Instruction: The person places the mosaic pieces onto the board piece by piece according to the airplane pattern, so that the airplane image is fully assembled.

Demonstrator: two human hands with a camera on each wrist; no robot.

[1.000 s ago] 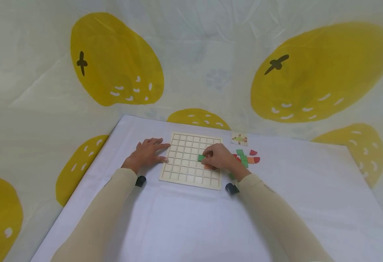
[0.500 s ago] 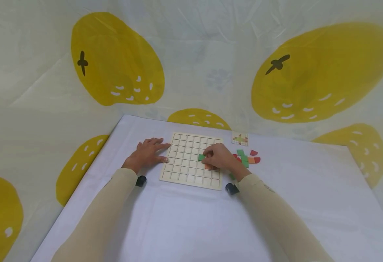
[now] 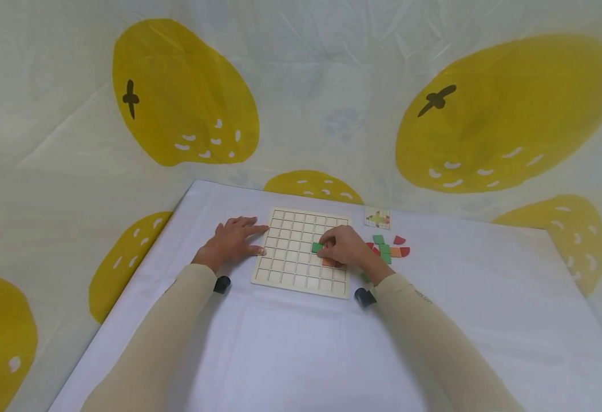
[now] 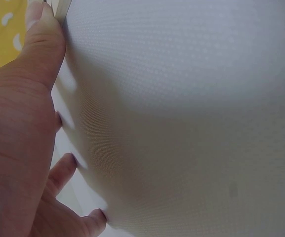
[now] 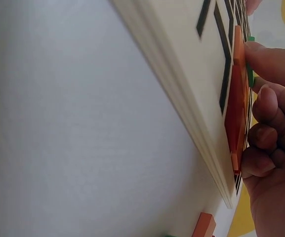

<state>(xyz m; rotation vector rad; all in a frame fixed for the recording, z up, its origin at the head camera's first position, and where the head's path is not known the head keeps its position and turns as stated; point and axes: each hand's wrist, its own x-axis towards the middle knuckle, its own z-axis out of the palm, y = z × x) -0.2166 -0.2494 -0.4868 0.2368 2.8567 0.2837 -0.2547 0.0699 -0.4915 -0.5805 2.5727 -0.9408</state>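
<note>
A pale wooden board [image 3: 282, 278] with a printed grid lies flat on the white table. My left hand [image 3: 233, 240] rests at its left side, fingers spread, with thumb and index finger at the edge. Over the right half of the board, my right hand [image 3: 346, 246] pinches a green square tile [image 3: 316, 248] between thumb and finger. An orange tile [image 3: 328, 262] sits on the grid just below that hand. In the right wrist view, a red piece [image 5: 234, 103] lies beside orange ones under the curled fingers. The hand hides part of these pieces in the head view.
Right of the board lie loose green tiles [image 3: 385, 255], red quarter-round pieces [image 3: 399, 240] and an orange tile [image 3: 395, 252]. A small pattern card [image 3: 378, 218] lies at the back edge of the table. A sheet with yellow fruit prints [image 3: 440, 114] hangs behind.
</note>
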